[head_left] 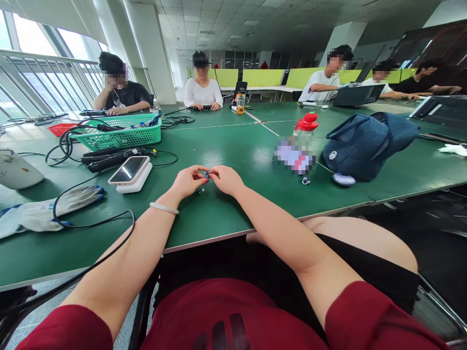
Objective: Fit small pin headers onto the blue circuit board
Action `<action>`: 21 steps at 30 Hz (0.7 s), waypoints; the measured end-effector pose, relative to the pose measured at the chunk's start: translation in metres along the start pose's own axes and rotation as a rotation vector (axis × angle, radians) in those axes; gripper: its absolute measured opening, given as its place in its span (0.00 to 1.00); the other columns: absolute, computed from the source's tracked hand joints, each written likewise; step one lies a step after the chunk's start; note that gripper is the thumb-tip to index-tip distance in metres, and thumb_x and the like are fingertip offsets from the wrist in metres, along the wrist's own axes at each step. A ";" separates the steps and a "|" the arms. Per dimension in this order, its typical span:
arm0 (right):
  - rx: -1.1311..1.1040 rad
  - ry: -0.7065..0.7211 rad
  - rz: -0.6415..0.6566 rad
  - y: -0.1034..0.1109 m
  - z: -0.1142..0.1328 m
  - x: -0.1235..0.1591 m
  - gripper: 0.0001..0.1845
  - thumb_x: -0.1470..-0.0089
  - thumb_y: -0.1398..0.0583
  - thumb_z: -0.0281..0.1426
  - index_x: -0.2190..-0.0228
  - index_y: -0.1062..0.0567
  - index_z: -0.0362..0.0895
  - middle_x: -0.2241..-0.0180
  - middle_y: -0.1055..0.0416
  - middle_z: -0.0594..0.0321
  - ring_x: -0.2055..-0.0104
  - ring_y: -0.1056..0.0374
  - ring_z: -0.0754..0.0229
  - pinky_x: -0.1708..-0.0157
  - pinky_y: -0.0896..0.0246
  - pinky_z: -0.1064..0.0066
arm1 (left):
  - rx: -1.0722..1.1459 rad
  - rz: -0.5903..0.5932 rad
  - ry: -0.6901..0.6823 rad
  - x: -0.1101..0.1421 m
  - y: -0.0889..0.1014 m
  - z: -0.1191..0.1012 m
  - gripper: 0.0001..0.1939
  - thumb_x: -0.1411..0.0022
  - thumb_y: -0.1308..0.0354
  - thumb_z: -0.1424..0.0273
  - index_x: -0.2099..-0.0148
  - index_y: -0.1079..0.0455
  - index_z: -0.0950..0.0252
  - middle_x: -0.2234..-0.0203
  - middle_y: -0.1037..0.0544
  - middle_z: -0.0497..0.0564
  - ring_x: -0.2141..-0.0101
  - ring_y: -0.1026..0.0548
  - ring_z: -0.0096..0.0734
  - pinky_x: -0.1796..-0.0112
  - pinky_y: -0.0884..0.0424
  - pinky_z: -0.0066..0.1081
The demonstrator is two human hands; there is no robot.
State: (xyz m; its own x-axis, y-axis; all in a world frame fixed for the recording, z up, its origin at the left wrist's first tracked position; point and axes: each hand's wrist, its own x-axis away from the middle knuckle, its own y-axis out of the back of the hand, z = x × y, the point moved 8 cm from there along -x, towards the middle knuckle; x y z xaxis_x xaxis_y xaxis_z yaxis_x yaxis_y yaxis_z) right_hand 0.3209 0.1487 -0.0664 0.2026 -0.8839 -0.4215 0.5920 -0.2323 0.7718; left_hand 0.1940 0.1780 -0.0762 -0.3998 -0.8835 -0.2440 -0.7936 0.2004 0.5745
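Over the green table point(226, 214) my two hands meet fingertip to fingertip. Between them is a tiny grey metallic-looking piece point(206, 175), too small to name. My left hand point(190, 182) pinches it from the left, thumb below and fingers above. From the other side my right hand point(226, 180) closes its thumb and fingers on the same piece. Just below them a very small light-coloured bit point(202, 191) lies on the tabletop.
To the left are a phone point(130, 170) on a white box, work gloves point(54, 209), a black cable and a green basket point(120, 136). On the right stand a red-lidded bottle point(307, 122) and a dark blue bag point(365, 146). Several people sit around the table.
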 end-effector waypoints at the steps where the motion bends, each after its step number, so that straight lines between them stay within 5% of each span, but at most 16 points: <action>1: -0.002 0.000 0.000 0.000 0.000 0.000 0.10 0.40 0.46 0.31 0.66 0.25 0.43 0.65 0.27 0.61 0.64 0.35 0.61 0.66 0.46 0.72 | 0.003 0.004 -0.001 0.000 0.000 0.000 0.22 0.52 0.38 0.65 0.53 0.28 0.63 0.73 0.23 0.48 0.72 0.27 0.31 0.65 0.31 0.32; 21: -0.067 0.011 0.066 0.000 0.009 0.002 0.11 0.42 0.45 0.30 0.66 0.22 0.43 0.69 0.25 0.63 0.68 0.34 0.63 0.67 0.44 0.73 | -0.098 0.011 -0.042 0.002 0.001 -0.008 0.25 0.49 0.40 0.59 0.50 0.28 0.64 0.80 0.28 0.45 0.77 0.33 0.27 0.71 0.37 0.29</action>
State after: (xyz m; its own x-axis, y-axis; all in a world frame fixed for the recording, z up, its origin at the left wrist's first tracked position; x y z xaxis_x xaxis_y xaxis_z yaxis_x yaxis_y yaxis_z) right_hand 0.3144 0.1434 -0.0627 0.2511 -0.8917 -0.3766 0.6278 -0.1462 0.7646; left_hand 0.1958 0.1729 -0.0697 -0.4286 -0.8626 -0.2687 -0.7415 0.1659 0.6501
